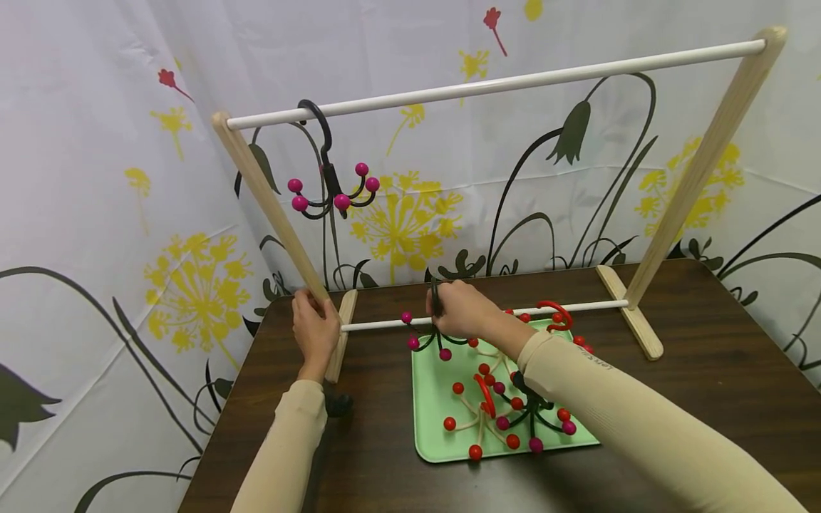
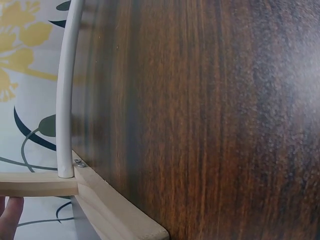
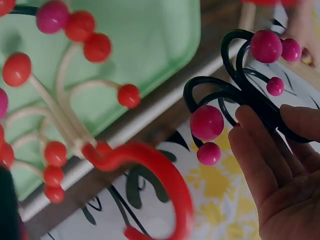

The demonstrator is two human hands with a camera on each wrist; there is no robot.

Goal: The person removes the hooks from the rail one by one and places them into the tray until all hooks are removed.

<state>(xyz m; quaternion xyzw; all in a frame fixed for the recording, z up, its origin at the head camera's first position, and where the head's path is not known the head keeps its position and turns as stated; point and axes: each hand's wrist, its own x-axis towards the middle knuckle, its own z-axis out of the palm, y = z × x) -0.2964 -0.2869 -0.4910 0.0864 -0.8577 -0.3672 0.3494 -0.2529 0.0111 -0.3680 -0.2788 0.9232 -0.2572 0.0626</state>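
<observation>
My right hand (image 1: 460, 308) pinches the stem of a black multi-arm hook with pink ball tips (image 3: 260, 105), above the back left part of the green tray (image 1: 436, 399). The hook's arms spread below the fingers in the head view. At the left end of the rack, my left hand (image 1: 316, 329) holds the lower part of the wooden post (image 1: 272, 206); a fingertip (image 2: 11, 215) shows against the wood in the left wrist view. A similar black hook with pink balls (image 1: 332, 182) hangs from the white top rail (image 1: 474, 88), near its left end.
Several hooks with red or pink balls lie in the tray, including a cream one with a red hook end (image 1: 485, 395) and a black one (image 1: 532, 413). A white lower rail (image 1: 385, 325) crosses behind. Wooden feet (image 1: 631, 313) stand on the dark table (image 1: 372, 456), before a patterned curtain (image 1: 96, 178).
</observation>
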